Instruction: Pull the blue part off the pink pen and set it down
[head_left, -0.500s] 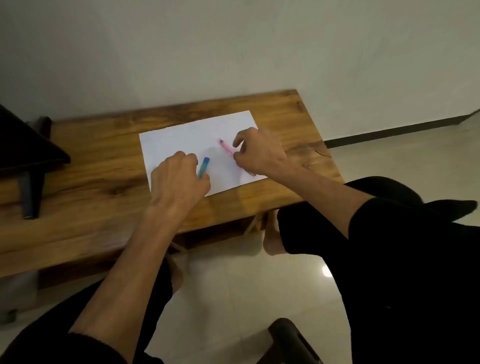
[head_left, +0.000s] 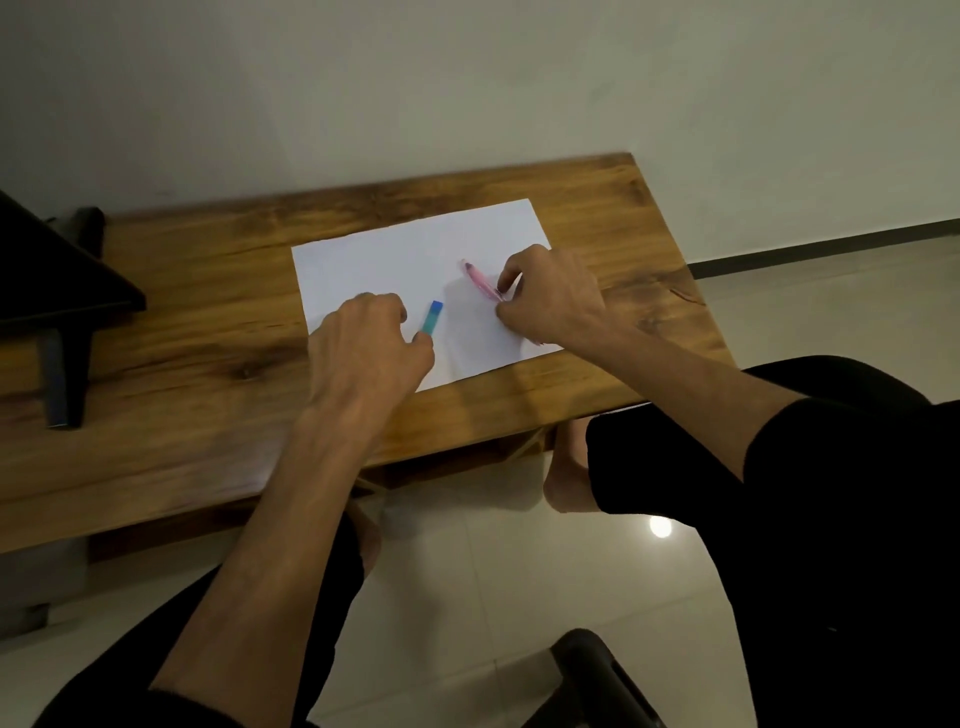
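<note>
Left hand (head_left: 363, 348): curled, pinching one blue-green marker (head_left: 431, 317) at its lower end, the marker pointing to 12 o'clock on the paper (head_left: 384, 260).
Right hand (head_left: 550, 299): fingertips pinching one pink pen (head_left: 480, 280), lying toward 10 o'clock; it seems partly lifted, blur hides it.
I should keep my grips low and firm and the sheet flat on the counter (head_left: 182, 312).
Count: one sheet, two pens, two hands.

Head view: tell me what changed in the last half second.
Nothing clearly moved. The left hand keeps its grip on the blue-green marker, the right hand on the pink pen, both over the white paper sheet on the wooden table.
</note>
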